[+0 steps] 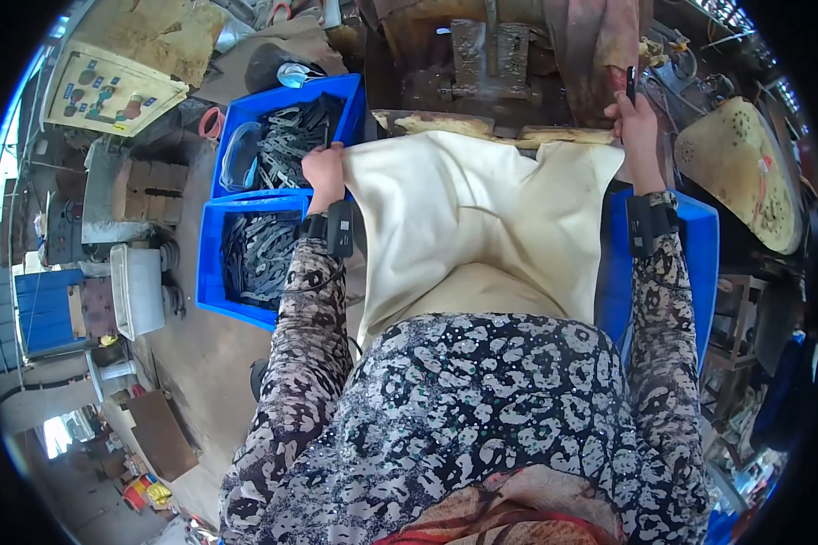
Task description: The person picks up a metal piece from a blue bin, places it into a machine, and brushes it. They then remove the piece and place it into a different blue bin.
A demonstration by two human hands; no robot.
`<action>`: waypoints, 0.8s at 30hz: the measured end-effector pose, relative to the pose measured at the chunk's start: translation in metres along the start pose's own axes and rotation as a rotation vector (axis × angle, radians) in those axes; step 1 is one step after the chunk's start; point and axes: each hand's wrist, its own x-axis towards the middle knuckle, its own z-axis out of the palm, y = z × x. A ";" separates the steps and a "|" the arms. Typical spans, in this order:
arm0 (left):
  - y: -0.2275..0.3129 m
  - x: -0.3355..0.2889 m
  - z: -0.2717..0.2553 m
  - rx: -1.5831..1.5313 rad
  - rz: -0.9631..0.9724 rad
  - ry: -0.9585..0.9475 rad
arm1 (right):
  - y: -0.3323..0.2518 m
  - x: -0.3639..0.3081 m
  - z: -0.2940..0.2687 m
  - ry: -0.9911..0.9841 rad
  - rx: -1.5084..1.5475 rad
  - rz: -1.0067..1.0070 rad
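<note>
My right hand [634,125] is raised at the right edge of the work opening, fingers closed round a narrow dark piece [631,84] that sticks up out of the fist. On the other side my left hand [324,171] is closed beside the blue bin's corner. A dark sliver rises above its fingers, but it blends with the pieces behind, so what that hand holds is unclear. Between the hands a cream apron-like sheet [427,204] hangs over my lap, its upper corners near both wrists. Each wrist bears a black strapped device.
Two blue bins at left, an upper bin [354,102] and a lower bin [211,295], hold many dark flat metal strips [262,259]. Another blue bin [697,238] stands by my right forearm. Ahead is a wet, rusty machine [491,68]. A control box [100,95] stands far left.
</note>
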 end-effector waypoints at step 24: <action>0.190 -0.050 0.043 -0.208 0.537 -0.280 | -0.146 0.097 0.150 0.045 -0.742 -0.554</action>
